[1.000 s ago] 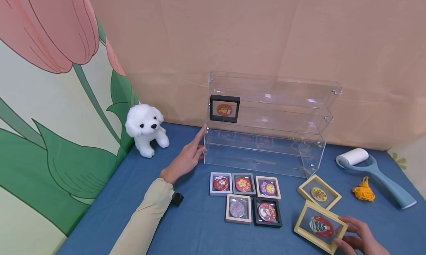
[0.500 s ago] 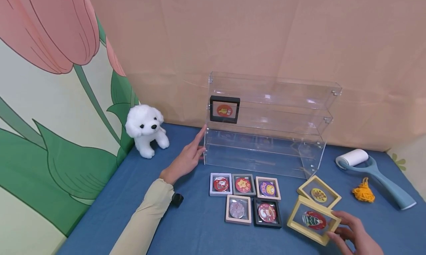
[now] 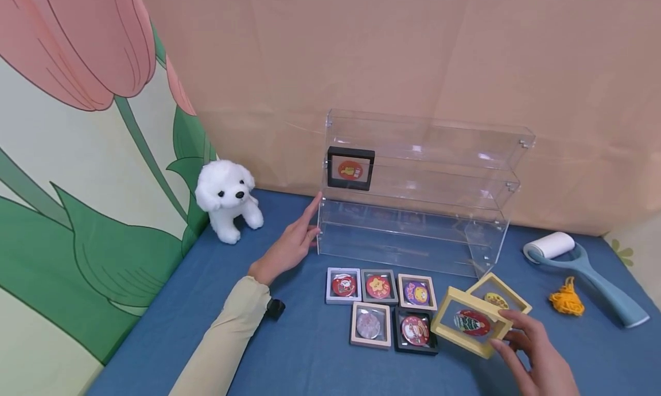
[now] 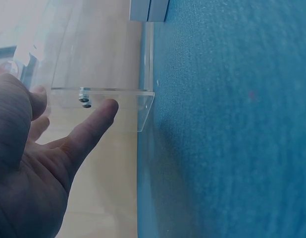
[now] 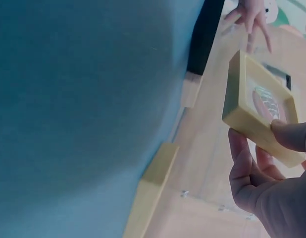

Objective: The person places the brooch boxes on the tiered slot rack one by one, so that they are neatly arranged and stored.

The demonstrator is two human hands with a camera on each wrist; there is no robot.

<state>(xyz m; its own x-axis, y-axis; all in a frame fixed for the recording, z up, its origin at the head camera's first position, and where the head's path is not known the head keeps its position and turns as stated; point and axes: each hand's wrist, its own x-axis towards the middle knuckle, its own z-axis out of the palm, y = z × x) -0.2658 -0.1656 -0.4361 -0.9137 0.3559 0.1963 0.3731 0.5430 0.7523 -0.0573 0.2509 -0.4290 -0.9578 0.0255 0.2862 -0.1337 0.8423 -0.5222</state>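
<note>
My right hand pinches the right edge of a yellow display frame with a red and green Christmas-tree badge inside. In the right wrist view the frame is raised off the blue cloth, thumb on one face and fingers on the other. A second yellow frame with a yellow badge lies behind it, partly covered by it in the head view. My left hand touches the left side of a clear tiered acrylic stand, fingers extended. On an upper tier at its left end stands a black frame with a red thumbs-up badge.
Several small framed badges lie in two rows before the stand. A white plush dog sits at the left. On the right lie a lint roller and a tangle of orange yarn. A peach backdrop hangs behind.
My right hand has carried the yellow Christmas-tree frame up and to the left, so it now overlaps the other yellow frame more. The left hand stays against the stand.
</note>
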